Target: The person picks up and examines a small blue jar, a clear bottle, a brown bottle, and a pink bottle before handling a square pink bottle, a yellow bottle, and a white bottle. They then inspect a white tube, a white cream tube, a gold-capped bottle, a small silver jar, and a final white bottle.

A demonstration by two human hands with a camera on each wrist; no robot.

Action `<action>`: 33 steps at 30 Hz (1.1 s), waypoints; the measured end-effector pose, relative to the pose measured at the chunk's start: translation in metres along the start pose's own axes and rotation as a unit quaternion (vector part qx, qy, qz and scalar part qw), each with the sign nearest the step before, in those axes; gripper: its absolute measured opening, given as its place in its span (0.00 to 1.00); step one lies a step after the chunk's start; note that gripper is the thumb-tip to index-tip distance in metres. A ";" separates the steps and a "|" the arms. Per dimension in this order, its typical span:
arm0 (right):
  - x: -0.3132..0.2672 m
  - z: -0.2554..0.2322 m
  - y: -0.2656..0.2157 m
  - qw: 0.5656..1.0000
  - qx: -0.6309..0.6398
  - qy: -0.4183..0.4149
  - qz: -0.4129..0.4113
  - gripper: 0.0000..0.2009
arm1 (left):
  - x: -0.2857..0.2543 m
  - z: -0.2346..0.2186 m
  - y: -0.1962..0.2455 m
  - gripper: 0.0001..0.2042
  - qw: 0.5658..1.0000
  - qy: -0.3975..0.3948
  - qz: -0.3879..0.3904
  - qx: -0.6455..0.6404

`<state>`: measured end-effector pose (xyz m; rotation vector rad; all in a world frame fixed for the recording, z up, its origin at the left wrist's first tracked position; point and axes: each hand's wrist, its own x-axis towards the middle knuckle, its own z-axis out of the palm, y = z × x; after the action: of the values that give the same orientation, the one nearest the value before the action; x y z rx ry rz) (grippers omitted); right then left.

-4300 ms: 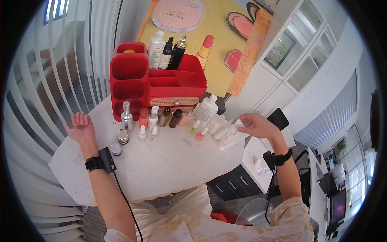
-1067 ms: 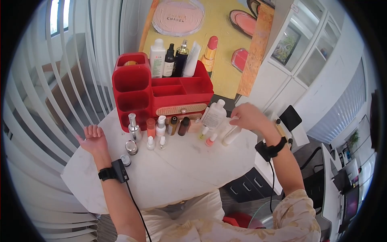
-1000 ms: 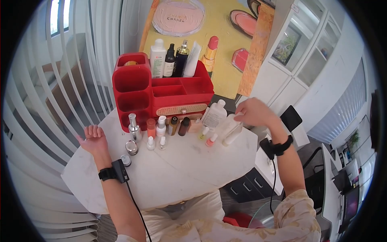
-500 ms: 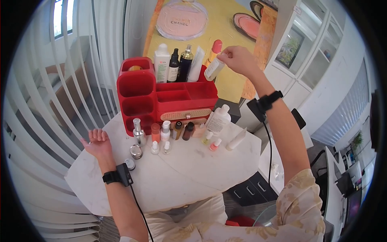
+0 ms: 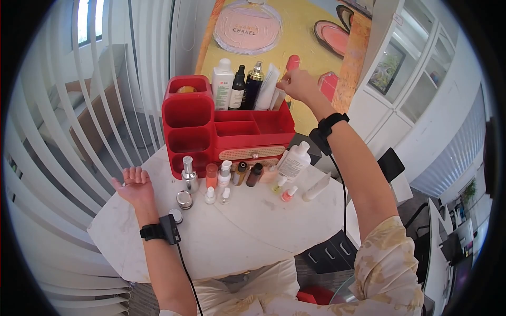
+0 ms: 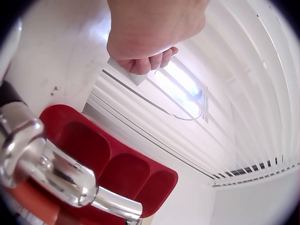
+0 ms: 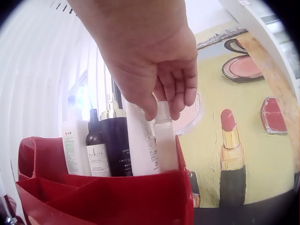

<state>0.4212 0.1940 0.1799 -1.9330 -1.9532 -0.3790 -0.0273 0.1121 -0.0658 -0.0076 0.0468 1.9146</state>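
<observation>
In the right wrist view my right hand (image 7: 154, 70) pinches the cap of a pale clear bottle (image 7: 166, 145), which stands inside the back right of the red organizer (image 7: 122, 199). Beside it, from right to left, are a white tube (image 7: 140, 140), a dark gold-topped bottle (image 7: 117, 146), a black spray bottle (image 7: 97, 150) and a white bottle (image 7: 76, 147). The head view has my right hand (image 5: 301, 86) above the organizer's back right corner. My left hand (image 5: 138, 190) rests palm up at the table's left, fingers loosely curled, holding nothing.
On the marble table (image 5: 253, 226), a silver pump bottle (image 5: 190, 174), jars (image 5: 184, 199) and several small bottles stand before the organizer. A large white bottle (image 5: 296, 162) and a white tube (image 5: 317, 187) are at the right. Blinds (image 5: 63, 174) hang at the left.
My right hand took the clear bottle from the table's right side, lifted it over the organizer and lowered it into the back compartment. The white tube beside it also went in earlier. My left hand stays idle.
</observation>
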 end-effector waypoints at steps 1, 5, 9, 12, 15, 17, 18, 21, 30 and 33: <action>0.001 0.004 0.002 1.000 0.002 -0.004 -0.004 0.19 | 0.001 -0.001 0.000 0.31 1.000 -0.005 -0.002 -0.001; 0.004 0.013 0.008 0.999 0.032 0.003 -0.004 0.18 | 0.002 -0.003 0.001 0.31 1.000 -0.020 -0.003 0.001; -0.003 0.010 0.014 0.997 0.048 0.055 -0.010 0.18 | 0.002 -0.004 0.000 0.31 0.999 -0.031 0.005 0.010; -0.022 -0.003 0.012 0.989 0.094 0.105 -0.044 0.16 | -0.001 0.000 0.001 0.30 1.000 -0.016 -0.010 -0.004; -0.060 -0.016 -0.007 0.975 0.137 0.165 -0.050 0.14 | -0.001 0.001 0.001 0.31 1.000 -0.020 -0.015 -0.008; -0.086 -0.023 -0.021 0.968 0.181 0.167 -0.037 0.13 | -0.001 0.002 0.000 0.26 1.000 -0.018 -0.017 -0.017; -0.099 -0.024 -0.027 0.964 0.204 0.167 -0.029 0.12 | -0.001 0.002 0.000 0.24 0.999 -0.019 -0.022 -0.018; -0.131 -0.020 -0.046 0.940 0.314 0.133 -0.027 0.10 | 0.003 0.000 0.003 0.18 0.999 -0.032 -0.026 -0.008; -0.171 -0.009 -0.116 0.841 0.537 0.058 -0.020 0.09 | 0.000 0.010 0.004 0.15 0.999 -0.021 -0.015 0.033; -0.169 -0.017 -0.123 0.787 0.611 0.082 -0.034 0.09 | -0.003 0.014 0.003 0.16 0.998 -0.008 -0.001 0.060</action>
<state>0.2990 0.0311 0.1293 -0.9057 -1.4633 0.5870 -0.0291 0.1089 -0.0520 0.0874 0.1512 1.9076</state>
